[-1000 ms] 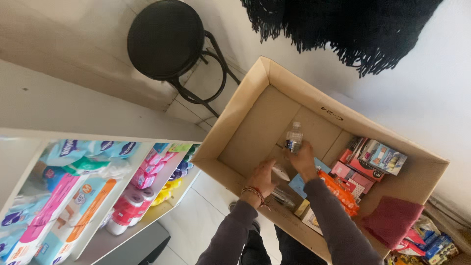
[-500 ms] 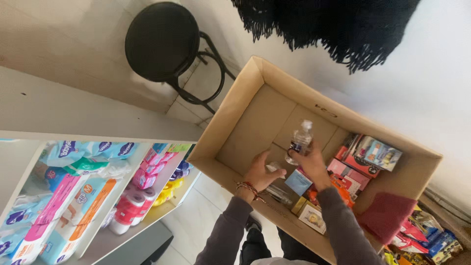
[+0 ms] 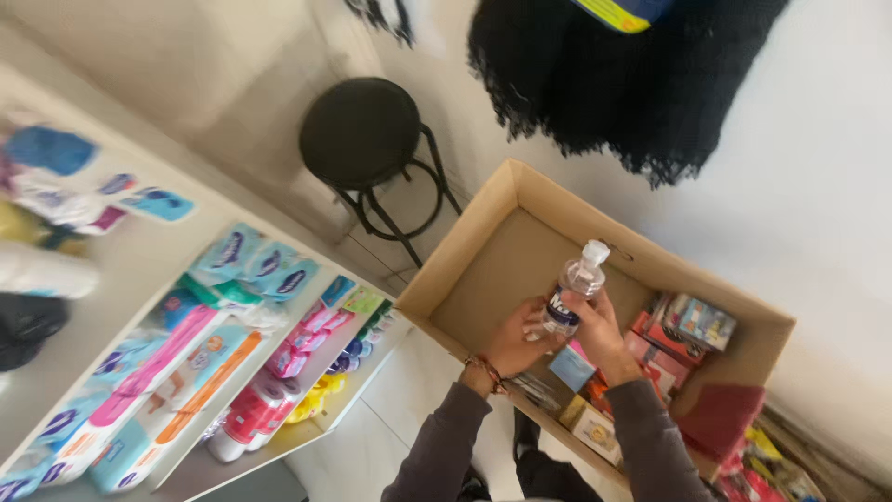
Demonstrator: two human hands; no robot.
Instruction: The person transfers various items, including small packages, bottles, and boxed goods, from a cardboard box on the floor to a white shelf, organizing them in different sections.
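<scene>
Lifting clear of the cardboard box (image 3: 483,232), the clear bottle (image 3: 573,290) now sits higher than a moment ago, right hand (image 3: 595,330) grip closed around it, left hand (image 3: 518,342) steadying its base.

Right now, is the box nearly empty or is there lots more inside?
About half the cardboard box shows a bare bottom. In hand: both hands, left hand and right hand, have a grip on a clear plastic bottle over the box. Left: colourful packets packed along the box's other end.
</scene>
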